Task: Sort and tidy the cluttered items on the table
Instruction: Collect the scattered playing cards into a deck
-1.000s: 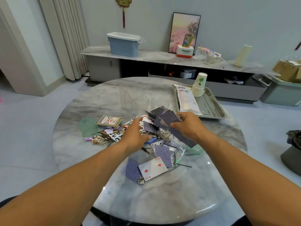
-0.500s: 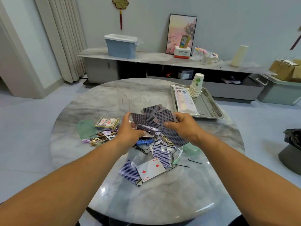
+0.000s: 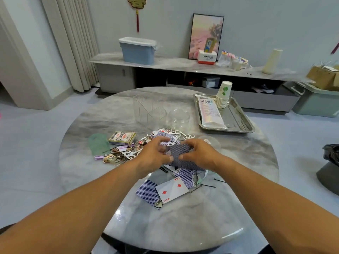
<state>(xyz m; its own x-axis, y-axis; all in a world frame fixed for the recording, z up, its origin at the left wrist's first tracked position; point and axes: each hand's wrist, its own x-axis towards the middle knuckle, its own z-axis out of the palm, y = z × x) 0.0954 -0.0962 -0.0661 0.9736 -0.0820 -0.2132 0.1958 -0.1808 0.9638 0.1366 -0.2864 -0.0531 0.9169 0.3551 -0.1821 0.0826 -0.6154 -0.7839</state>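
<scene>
Closest to the person, a two of diamonds (image 3: 172, 189) lies face up on the round table (image 3: 183, 226). It rests partly on a blue-backed card (image 3: 146, 192). A few thin black hairpins (image 3: 207, 186) lie just beside them on the right.

A bit farther in, both hands meet over the heap. The left hand (image 3: 156, 153) and the right hand (image 3: 200, 154) curl in from each side and pinch a bunch of blue-backed cards (image 3: 180, 155) between them. The thumbs nearly touch at the near edge. The bunch looks uneven, with corners poking out.

This step seems to be making the cards into one neat stack. To do it well, the hands should squeeze gently from both sides. Then they can tap the stack's edge on the table so the cards line up. A hard squeeze could bend cards or make them pop out. Hairpins and small white picks (image 3: 183, 134) sit right under the hands, so it is smart to check that none hide inside the stack.

To the left lies a mess of clips and pins (image 3: 113, 156). Past that sits a card box (image 3: 122, 138) next to a pale green thing (image 3: 98, 143). The stack likely goes in that box.

Farther back stand clear containers (image 3: 149, 110). At the far right, a metal tray (image 3: 242, 121) holds a packet (image 3: 210, 110) and stacked paper cups (image 3: 222, 96).
</scene>
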